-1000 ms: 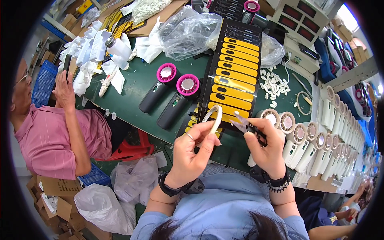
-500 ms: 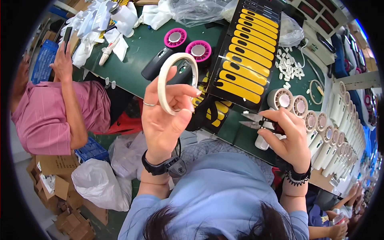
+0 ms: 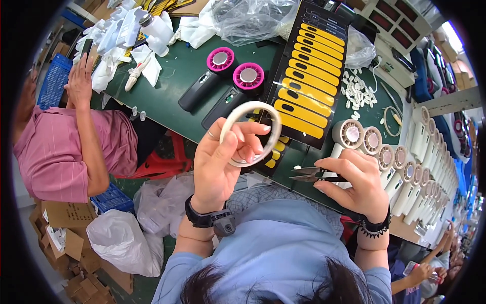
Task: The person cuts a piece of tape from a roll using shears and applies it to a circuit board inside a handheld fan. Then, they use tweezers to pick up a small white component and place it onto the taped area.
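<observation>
My left hand (image 3: 215,169) is raised over the near table edge, fingers closed on a narrow cream tape roll (image 3: 251,106) with some fingertips inside the ring. In my right hand (image 3: 362,185) is a pair of thread snips (image 3: 306,175), dark-handled, with pointed metal blades towards the left. A tiny white bit lies by the blades. Beyond the roll are two dark handheld fans (image 3: 220,59) with pink heads. To their right lies a black sheet of yellow stickers (image 3: 306,78). White handheld fans (image 3: 349,133) stand in rows beyond my right hand.
Small white pieces (image 3: 359,92) are scattered right of the sheet. At the back are a clear plastic bag (image 3: 253,20) and a white bottle (image 3: 158,30). A person in a pink shirt (image 3: 81,152) sits at left, above a white sack (image 3: 121,243) and cardboard boxes (image 3: 71,218).
The tape roll has moved right and slightly down and turned to face me more. My right hand has dropped a little, and the snips' blades are closer together. The view has shifted slightly.
</observation>
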Demonstrator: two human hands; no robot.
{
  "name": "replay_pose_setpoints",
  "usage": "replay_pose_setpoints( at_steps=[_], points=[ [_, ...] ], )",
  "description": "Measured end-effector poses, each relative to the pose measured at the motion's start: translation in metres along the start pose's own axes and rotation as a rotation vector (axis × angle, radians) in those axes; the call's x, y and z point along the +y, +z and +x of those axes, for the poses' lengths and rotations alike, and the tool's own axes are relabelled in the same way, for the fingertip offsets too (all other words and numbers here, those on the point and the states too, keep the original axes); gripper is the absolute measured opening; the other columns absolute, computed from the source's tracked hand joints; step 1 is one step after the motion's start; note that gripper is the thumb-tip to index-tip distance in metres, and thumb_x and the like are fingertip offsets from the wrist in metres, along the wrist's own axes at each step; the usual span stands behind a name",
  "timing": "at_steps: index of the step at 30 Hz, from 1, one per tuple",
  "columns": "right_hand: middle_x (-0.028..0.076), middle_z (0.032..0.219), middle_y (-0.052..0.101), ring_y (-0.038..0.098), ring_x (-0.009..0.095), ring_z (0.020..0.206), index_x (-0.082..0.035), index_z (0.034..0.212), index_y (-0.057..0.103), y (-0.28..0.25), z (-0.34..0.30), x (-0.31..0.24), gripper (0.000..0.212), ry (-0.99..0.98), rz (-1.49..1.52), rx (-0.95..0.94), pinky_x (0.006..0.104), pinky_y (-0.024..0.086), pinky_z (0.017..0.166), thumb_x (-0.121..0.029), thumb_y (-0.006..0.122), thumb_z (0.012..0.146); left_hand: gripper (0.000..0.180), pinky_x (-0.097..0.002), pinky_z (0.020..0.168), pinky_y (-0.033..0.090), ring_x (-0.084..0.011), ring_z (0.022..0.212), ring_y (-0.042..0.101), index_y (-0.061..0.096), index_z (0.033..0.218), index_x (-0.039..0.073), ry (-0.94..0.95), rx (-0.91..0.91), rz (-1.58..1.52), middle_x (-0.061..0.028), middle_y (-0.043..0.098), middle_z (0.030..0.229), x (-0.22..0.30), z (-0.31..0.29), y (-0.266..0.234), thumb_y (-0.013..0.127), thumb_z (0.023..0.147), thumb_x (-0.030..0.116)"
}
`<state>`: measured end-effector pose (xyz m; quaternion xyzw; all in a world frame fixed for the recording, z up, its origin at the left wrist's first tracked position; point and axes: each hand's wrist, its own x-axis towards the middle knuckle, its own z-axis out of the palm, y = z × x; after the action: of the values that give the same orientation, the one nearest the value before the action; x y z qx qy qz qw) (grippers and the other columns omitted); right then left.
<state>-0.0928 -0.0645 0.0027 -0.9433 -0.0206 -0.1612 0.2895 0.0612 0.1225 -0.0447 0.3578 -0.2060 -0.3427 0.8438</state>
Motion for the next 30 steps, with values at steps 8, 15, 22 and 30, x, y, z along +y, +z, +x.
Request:
replay_pose_setpoints(
  at_steps=[8, 15, 22, 30],
  points=[
    [0.002, 0.062, 0.047, 0.045, 0.017, 0.051, -0.007, 0.092, 0.063, 0.000, 0.001, -0.002, 0.033, -0.042, 0.005, 0.056, 0.0291, 0.032, 0.045, -0.016, 0.078, 0.064, 0.019, -0.0206, 0.062, 0.040, -0.0099, 0.073, 0.051, 0.053, 0.102, -0.001, -0.109, -0.042, -0.131, -0.0097, 0.056, 0.092, -0.006, -0.002, 0.002, 0.052, 0.090, 0.014],
    [0.006, 0.067, 0.054, 0.052, 0.019, 0.054, -0.005, 0.096, 0.061, 0.010, 0.005, -0.026, 0.029, 0.146, 0.026, 0.242, 0.0289, 0.040, 0.048, -0.009, 0.073, 0.070, 0.020, -0.0196, 0.059, 0.038, -0.0076, 0.069, 0.050, 0.056, 0.101, -0.003, -0.184, -0.102, 0.197, -0.0060, 0.053, 0.094, -0.015, 0.000, 0.013, 0.058, 0.086, 0.011],
    [0.010, 0.075, 0.057, 0.057, 0.022, 0.061, -0.004, 0.106, 0.057, 0.026, 0.003, -0.018, 0.032, 0.140, 0.141, 0.352, 0.0320, 0.046, 0.053, -0.011, 0.069, 0.076, 0.008, -0.0186, 0.055, 0.037, -0.0061, 0.066, 0.050, 0.056, 0.091, -0.003, -0.117, -0.088, 0.317, -0.0038, 0.053, 0.090, -0.029, 0.006, 0.037, 0.056, 0.085, 0.002],
    [0.010, 0.075, 0.060, 0.059, 0.024, 0.069, -0.005, 0.095, 0.064, -0.094, -0.004, 0.074, 0.020, 0.436, -0.124, 0.141, 0.0322, 0.048, 0.063, -0.016, 0.064, 0.079, 0.004, -0.0160, 0.049, 0.033, -0.0033, 0.057, 0.045, 0.055, 0.084, -0.001, -0.080, 0.032, 0.471, -0.0035, 0.052, 0.089, -0.013, 0.007, 0.026, 0.052, 0.085, 0.002]
  ],
)
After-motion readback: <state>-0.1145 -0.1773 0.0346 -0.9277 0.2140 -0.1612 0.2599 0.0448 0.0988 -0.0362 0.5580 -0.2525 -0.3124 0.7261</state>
